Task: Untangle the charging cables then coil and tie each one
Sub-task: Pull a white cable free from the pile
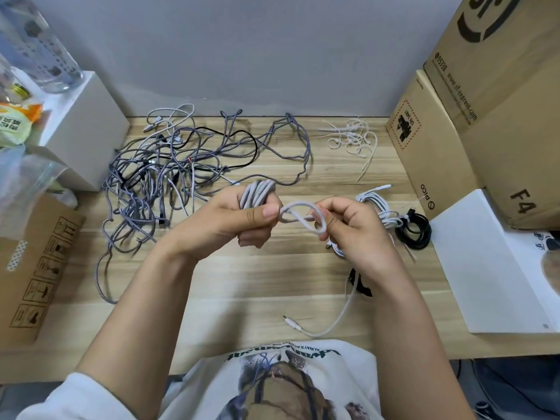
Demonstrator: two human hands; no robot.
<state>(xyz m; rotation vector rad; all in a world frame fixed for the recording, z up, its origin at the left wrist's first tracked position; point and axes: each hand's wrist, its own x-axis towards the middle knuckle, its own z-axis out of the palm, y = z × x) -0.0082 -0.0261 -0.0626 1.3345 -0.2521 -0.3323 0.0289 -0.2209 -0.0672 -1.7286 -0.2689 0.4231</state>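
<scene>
Tangled cables (169,165) lie left, coiled cables (400,219) right, on table (242,283).

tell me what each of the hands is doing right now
Left hand: grips the coiled grey cable.
Right hand: pinches that cable's loose loop.

Soft, even indoor light, faint shadows; wide-angle bending and blur toward the edges.

Wood-grain table (230,298) (matt), braided cables (157,171)
</scene>
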